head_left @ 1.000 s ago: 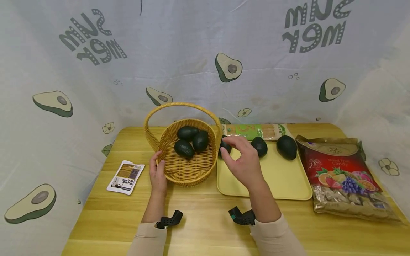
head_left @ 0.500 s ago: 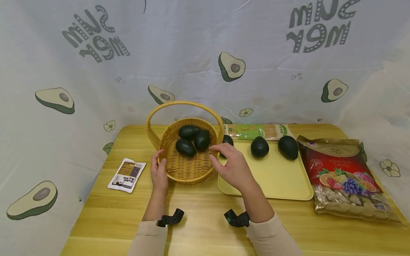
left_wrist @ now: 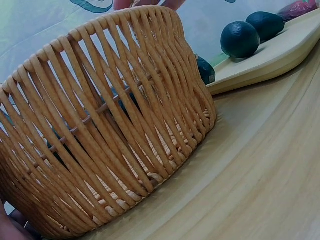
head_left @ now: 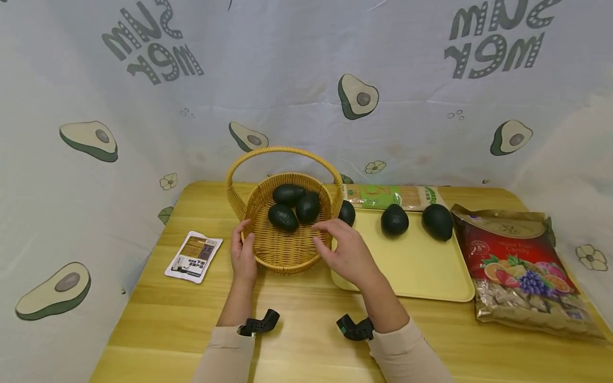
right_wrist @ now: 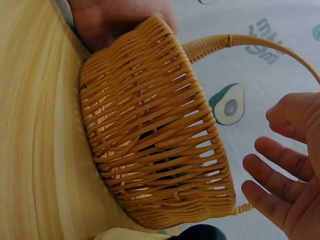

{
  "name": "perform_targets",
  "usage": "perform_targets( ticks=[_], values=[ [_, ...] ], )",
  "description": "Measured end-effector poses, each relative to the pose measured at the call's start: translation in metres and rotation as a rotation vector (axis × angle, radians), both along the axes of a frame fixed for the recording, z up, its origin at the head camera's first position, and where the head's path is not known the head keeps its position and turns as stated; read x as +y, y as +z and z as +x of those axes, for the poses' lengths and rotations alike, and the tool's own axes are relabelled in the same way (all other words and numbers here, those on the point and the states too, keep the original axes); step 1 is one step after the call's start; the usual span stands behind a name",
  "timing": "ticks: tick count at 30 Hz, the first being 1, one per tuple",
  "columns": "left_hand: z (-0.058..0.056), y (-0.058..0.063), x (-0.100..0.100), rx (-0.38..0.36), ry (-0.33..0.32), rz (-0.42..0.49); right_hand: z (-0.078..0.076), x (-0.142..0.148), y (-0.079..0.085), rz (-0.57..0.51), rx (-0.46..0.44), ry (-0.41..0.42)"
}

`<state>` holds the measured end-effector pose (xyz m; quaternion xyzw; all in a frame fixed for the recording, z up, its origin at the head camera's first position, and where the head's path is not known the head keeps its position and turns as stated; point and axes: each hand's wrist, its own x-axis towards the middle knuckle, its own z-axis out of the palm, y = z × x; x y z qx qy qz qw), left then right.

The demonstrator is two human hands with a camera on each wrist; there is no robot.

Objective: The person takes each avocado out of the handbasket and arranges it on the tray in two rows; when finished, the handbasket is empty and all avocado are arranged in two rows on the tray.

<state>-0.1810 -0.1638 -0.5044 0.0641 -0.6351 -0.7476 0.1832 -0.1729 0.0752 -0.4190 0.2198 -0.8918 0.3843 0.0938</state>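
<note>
A yellow woven basket [head_left: 282, 260] with a tall arched handle holds three dark green avocados [head_left: 282, 217] in its far half. My left hand [head_left: 243, 255] grips the basket's left side, thumb near the rim; its other fingers are partly hidden. My right hand [head_left: 347, 250] is over the basket's right rim, thumb and fingers apart and nothing between them. The right wrist view shows these loosely bent fingers [right_wrist: 272, 175] apart from the basket wall. To the right, three more avocados [head_left: 395, 219] lie along the far side of a pale yellow tray [head_left: 407, 266]; the basket partly covers the leftmost.
A pack of noodles [head_left: 392, 197] lies behind the tray. A large red and gold candy bag [head_left: 522, 260] stands to the tray's right. A small white pouch [head_left: 193, 257] is left of the basket on the wooden table [head_left: 301, 340]. A printed curtain [head_left: 287, 96] hangs behind.
My right hand has moved left from above the tray's left avocado to the basket's right rim. The left hand stays at the basket. The whole head view has shifted slightly.
</note>
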Motion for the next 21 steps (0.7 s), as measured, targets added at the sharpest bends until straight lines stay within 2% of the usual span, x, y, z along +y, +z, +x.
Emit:
perform_targets(
  ticks=[7,12,16,21],
  values=[
    [-0.001,0.001,-0.001,-0.01,0.008,0.006,-0.005,-0.005,-0.007,-0.02,0.0,-0.019],
    [-0.002,0.003,-0.002,-0.019,0.027,0.003,-0.013,-0.019,-0.005,-0.008,-0.064,-0.008],
    [-0.002,0.003,-0.001,-0.022,0.019,-0.009,-0.027,-0.04,-0.001,0.083,-0.133,0.016],
    [-0.001,0.003,0.001,-0.028,0.004,0.001,-0.052,-0.069,0.0,0.271,-0.213,0.07]
  ],
)
